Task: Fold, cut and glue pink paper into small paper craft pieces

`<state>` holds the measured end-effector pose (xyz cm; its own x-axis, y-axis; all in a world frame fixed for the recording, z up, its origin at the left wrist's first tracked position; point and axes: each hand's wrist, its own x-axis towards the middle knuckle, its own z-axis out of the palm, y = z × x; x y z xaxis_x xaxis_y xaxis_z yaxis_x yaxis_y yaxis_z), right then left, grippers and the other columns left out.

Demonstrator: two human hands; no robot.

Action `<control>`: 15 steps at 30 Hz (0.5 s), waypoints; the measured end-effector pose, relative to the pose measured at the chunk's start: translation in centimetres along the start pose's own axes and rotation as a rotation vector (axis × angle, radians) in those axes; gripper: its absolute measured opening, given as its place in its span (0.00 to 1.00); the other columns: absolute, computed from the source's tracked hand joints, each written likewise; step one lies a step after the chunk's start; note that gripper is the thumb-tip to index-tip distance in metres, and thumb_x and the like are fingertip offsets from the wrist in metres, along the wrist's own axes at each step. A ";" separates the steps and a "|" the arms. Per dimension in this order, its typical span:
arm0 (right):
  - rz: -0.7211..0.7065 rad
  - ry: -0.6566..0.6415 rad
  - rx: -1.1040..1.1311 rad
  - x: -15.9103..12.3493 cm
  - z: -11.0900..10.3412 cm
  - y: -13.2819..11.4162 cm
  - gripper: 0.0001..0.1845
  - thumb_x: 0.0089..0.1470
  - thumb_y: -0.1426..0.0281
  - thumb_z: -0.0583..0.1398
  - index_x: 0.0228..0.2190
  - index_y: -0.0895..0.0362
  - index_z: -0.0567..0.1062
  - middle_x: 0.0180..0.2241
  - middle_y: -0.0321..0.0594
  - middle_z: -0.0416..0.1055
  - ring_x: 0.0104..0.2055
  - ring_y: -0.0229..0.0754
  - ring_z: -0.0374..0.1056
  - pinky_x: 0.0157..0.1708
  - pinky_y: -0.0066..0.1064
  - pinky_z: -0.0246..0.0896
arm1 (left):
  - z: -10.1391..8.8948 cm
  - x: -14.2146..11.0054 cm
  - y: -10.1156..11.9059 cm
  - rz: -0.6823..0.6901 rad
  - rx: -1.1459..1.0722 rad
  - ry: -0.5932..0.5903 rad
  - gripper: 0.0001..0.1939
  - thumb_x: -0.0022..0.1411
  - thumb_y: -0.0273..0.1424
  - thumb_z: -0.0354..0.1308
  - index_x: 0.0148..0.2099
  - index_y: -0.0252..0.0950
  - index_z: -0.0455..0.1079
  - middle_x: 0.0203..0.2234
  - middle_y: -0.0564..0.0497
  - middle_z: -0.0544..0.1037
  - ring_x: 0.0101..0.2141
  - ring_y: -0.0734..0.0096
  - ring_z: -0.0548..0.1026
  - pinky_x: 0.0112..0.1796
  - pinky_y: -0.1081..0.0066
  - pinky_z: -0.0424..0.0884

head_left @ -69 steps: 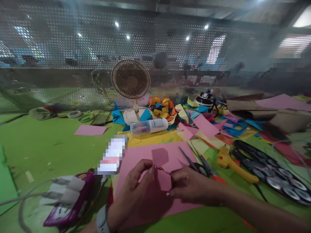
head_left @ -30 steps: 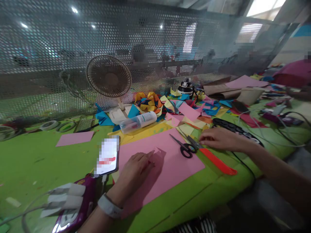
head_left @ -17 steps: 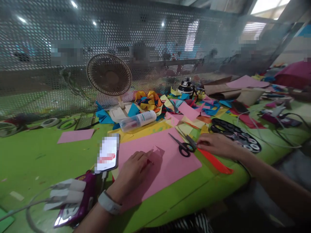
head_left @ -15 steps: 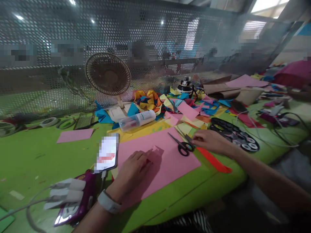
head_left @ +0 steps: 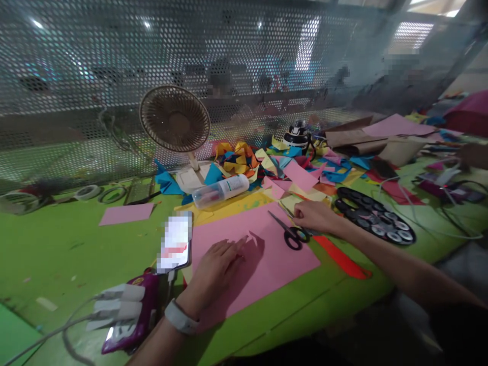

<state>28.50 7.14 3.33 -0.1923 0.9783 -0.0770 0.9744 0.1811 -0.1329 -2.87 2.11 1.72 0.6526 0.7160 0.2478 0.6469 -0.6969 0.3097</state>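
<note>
My left hand (head_left: 217, 267), with a white band at the wrist, lies with fingers stretched out on a large pink paper sheet (head_left: 282, 269). A small folded pink paper piece (head_left: 256, 238) pokes up just beyond its fingertips; the rest of it is hidden. My right hand (head_left: 314, 216) is at the sheet's far right corner, its fingers curled together. What they hold, if anything, is hidden. Right below that hand, black-handled scissors (head_left: 292, 234) rest on the pink sheet. A red-orange strip (head_left: 343, 256) runs from there over the table edge.
Behind the sheet lie a clear bottle (head_left: 221, 190) and a heap of coloured paper scraps (head_left: 238, 158). A fan (head_left: 175, 119) stands at the back. On the left are a phone (head_left: 175, 241) and a purple power strip (head_left: 148, 305); a black tray (head_left: 375, 216) is on the right.
My right hand has shifted slightly left and away from the scissors handles. My left fingers look straighter over the folded piece. The whole view has moved a little.
</note>
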 end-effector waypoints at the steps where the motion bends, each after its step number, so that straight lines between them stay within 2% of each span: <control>1: -0.004 -0.008 0.019 0.1 -0.1 -0.1 0.09 0.49 0.64 0.57 0.25 0.56 0.73 0.27 0.38 0.73 0.30 0.42 0.68 0.24 0.28 0.47 | 0.1 0.0 -0.1 0.002 -0.008 -0.006 0.23 0.65 0.28 0.47 0.62 0.41 0.53 0.46 0.47 0.74 0.46 0.61 0.71 0.47 0.56 0.68; 3: -0.010 -0.016 0.055 -0.1 -0.4 0.0 0.11 0.49 0.61 0.58 0.25 0.56 0.73 0.26 0.37 0.73 0.29 0.40 0.68 0.24 0.27 0.48 | 0.2 0.0 -0.3 0.006 -0.016 -0.010 0.24 0.65 0.28 0.47 0.63 0.41 0.51 0.46 0.47 0.74 0.46 0.61 0.71 0.46 0.57 0.68; 6: 0.015 0.028 0.094 -1.7 -1.3 1.1 0.14 0.51 0.57 0.57 0.31 0.55 0.73 0.29 0.37 0.74 0.30 0.40 0.68 0.26 0.28 0.53 | 0.4 0.1 -0.6 0.022 0.000 0.017 0.24 0.66 0.30 0.47 0.63 0.41 0.51 0.48 0.47 0.73 0.48 0.59 0.69 0.49 0.54 0.66; 9: 0.086 0.195 0.191 -4.9 -2.3 4.1 0.14 0.54 0.58 0.54 0.35 0.54 0.72 0.32 0.39 0.74 0.32 0.41 0.69 0.31 0.29 0.58 | -0.1 0.2 -0.7 0.031 0.017 0.029 0.25 0.66 0.32 0.48 0.63 0.40 0.50 0.45 0.47 0.75 0.47 0.61 0.70 0.52 0.52 0.62; 11: 0.165 0.316 0.207 -7.1 -2.3 6.6 0.14 0.54 0.59 0.54 0.36 0.54 0.72 0.35 0.41 0.73 0.33 0.43 0.69 0.32 0.31 0.61 | -0.8 0.1 -0.6 0.000 0.064 0.018 0.27 0.64 0.36 0.50 0.63 0.38 0.51 0.46 0.45 0.74 0.46 0.59 0.70 0.51 0.52 0.63; 13: 0.225 0.294 0.165 -8.6 -1.7 8.8 0.16 0.52 0.59 0.55 0.39 0.54 0.71 0.39 0.43 0.73 0.36 0.46 0.70 0.35 0.34 0.63 | -1.9 -0.3 -0.5 -0.062 0.134 -0.004 0.28 0.61 0.39 0.53 0.61 0.39 0.54 0.49 0.43 0.71 0.47 0.54 0.69 0.46 0.53 0.66; 15: 0.188 0.249 0.078 -9.1 -0.4 10.2 0.20 0.50 0.59 0.56 0.44 0.55 0.70 0.45 0.45 0.71 0.44 0.51 0.68 0.41 0.39 0.63 | -3.0 -0.8 -0.4 -0.118 0.190 -0.040 0.28 0.58 0.39 0.56 0.59 0.39 0.58 0.51 0.43 0.69 0.49 0.52 0.67 0.45 0.52 0.66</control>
<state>40.26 0.15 3.08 0.0336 0.9902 0.1356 0.9764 -0.0036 -0.2158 -4.85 1.90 4.12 0.5808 0.7935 0.1820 0.7799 -0.6064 0.1551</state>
